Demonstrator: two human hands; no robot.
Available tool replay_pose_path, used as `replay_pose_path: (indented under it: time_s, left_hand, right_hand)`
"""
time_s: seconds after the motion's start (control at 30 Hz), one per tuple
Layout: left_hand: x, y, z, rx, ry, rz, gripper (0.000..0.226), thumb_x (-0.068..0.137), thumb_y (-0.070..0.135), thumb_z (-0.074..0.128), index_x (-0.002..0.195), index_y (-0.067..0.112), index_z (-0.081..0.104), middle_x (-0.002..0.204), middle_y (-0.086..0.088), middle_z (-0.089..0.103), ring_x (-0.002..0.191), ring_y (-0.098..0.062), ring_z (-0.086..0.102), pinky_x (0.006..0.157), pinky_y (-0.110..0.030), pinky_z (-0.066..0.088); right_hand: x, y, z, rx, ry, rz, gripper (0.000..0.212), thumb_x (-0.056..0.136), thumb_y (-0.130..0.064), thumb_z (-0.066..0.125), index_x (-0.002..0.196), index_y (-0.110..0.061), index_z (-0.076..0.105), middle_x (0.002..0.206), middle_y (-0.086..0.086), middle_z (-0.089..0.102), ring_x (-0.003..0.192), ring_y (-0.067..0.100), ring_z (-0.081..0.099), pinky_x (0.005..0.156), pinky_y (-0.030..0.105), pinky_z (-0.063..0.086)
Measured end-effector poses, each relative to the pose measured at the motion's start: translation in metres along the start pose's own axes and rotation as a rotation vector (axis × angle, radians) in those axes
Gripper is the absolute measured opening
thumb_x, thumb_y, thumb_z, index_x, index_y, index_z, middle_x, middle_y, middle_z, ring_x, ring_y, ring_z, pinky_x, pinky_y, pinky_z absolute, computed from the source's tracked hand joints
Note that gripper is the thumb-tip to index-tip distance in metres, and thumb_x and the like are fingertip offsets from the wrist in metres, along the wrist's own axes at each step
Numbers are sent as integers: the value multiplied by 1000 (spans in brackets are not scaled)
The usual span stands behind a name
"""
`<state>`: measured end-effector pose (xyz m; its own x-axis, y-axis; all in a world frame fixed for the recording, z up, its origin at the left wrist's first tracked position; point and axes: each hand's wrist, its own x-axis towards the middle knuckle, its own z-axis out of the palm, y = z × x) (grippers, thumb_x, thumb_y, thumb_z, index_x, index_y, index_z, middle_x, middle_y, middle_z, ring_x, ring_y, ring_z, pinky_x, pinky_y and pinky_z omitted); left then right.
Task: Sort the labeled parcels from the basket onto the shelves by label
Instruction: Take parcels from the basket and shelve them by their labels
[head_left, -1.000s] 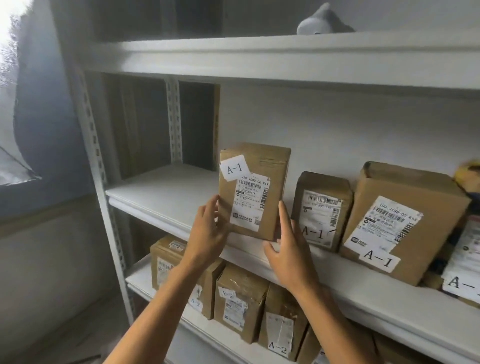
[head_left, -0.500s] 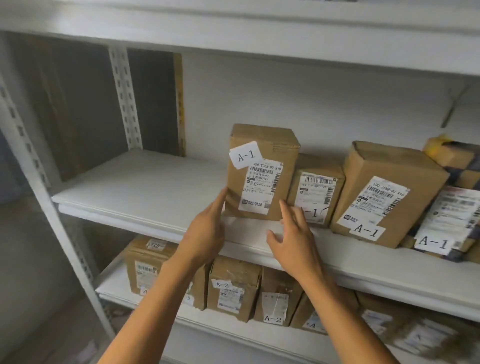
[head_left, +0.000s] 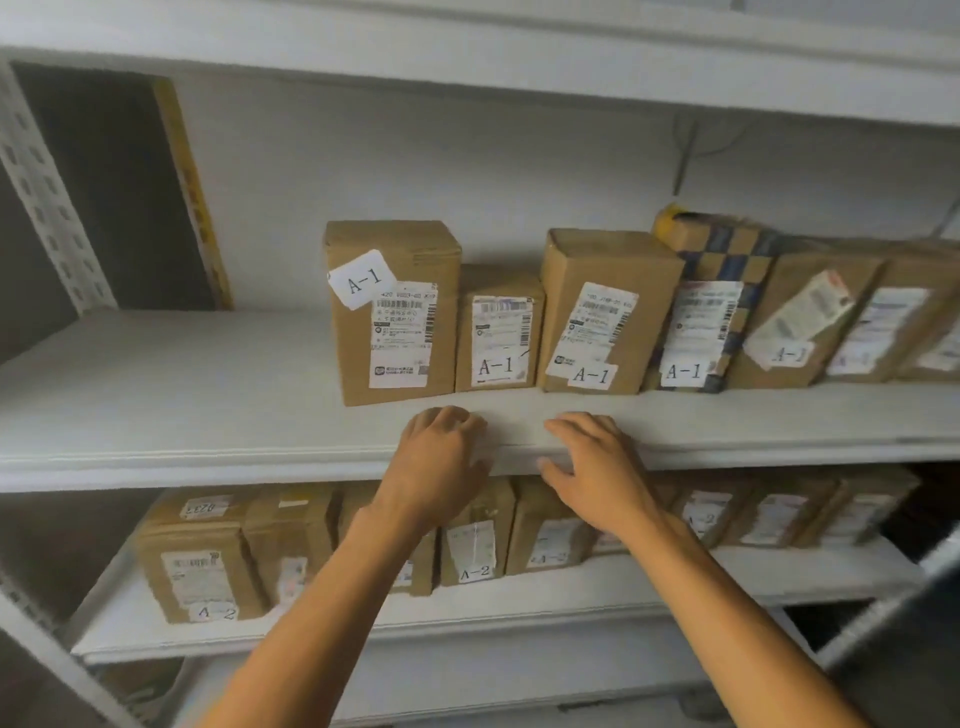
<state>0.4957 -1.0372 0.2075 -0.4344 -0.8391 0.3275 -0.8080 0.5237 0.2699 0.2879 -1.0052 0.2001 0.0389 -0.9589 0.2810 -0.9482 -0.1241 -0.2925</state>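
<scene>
A-1 parcel (head_left: 397, 312) upright on middle shelf (head_left: 156, 405), leftmost in A-1 row, touching smaller A-1 box (head_left: 498, 327) to its right. Left hand (head_left: 441, 462) empty, fingers loosely curled over shelf front edge, just below parcel, not touching it. Right hand (head_left: 597, 467) empty too, fingers relaxed and spread, hovering at same edge. A-2 boxes (head_left: 472, 540) lined up on lower shelf (head_left: 571, 587), partly behind forearms. Right side of frame blurred.
</scene>
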Motion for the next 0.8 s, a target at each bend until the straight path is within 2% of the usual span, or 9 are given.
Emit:
replay_pose_path:
  time_s: [0.2, 0.27, 0.33, 0.43, 0.53, 0.67, 0.8]
  left_hand:
    - [22, 120, 40, -47, -107, 243, 52, 94, 32, 55, 145, 23, 45, 148, -6, 44, 136, -30, 35, 113, -41, 32]
    - [25, 169, 56, -77, -131, 324, 52, 95, 34, 55, 144, 22, 45, 147, -6, 44, 134, -30, 37, 111, -40, 34]
    - [24, 222, 74, -92, -150, 416, 50, 94, 36, 56, 140, 19, 47, 145, -7, 46, 131, -31, 39, 108, -40, 36]
    - [12, 304, 102, -117, -202, 545, 54, 95, 40, 53, 145, 23, 42, 148, -6, 43, 135, -31, 37, 112, -41, 31]
    - [-10, 382, 127, -157, -275, 681, 54, 94, 39, 54, 145, 25, 42, 147, -6, 44, 136, -33, 34, 113, -43, 31]
    - [-46, 476, 151, -203, -325, 871, 49, 90, 35, 58, 136, 22, 51, 137, -8, 50, 126, -33, 44, 108, -37, 34]
    - [-88, 559, 172, -213, -394, 1036, 57, 89, 39, 55, 143, 23, 44, 141, -9, 47, 128, -33, 44, 109, -43, 35]
  right_hand:
    - [-88, 87, -55, -27, 30, 262, 57, 96, -38, 60, 147, -15, 46, 149, 4, 44, 138, 26, 34, 114, 35, 29]
    - [-131, 121, -79, -67, 46, 363, 60, 96, -37, 60, 150, -17, 41, 149, 4, 43, 137, 28, 37, 113, 38, 32]
    - [-177, 151, -101, -80, 96, 469, 64, 95, -34, 61, 153, -18, 36, 149, 6, 44, 134, 30, 43, 110, 41, 36]
    - [-248, 184, -126, -51, 201, 629, 71, 94, -30, 64, 156, -19, 31, 151, 10, 42, 136, 33, 42, 111, 45, 38]
    - [-319, 211, -141, -81, 260, 771, 71, 93, -31, 66, 155, -20, 32, 150, 9, 44, 135, 33, 43, 107, 44, 39]
    - [-411, 240, -161, -167, 278, 958, 69, 93, -34, 63, 154, -18, 35, 151, 10, 45, 138, 32, 40, 110, 42, 35]
    - [-503, 258, -182, -233, 310, 1137, 64, 93, -37, 61, 151, -20, 39, 150, 9, 43, 135, 33, 40, 108, 43, 39]
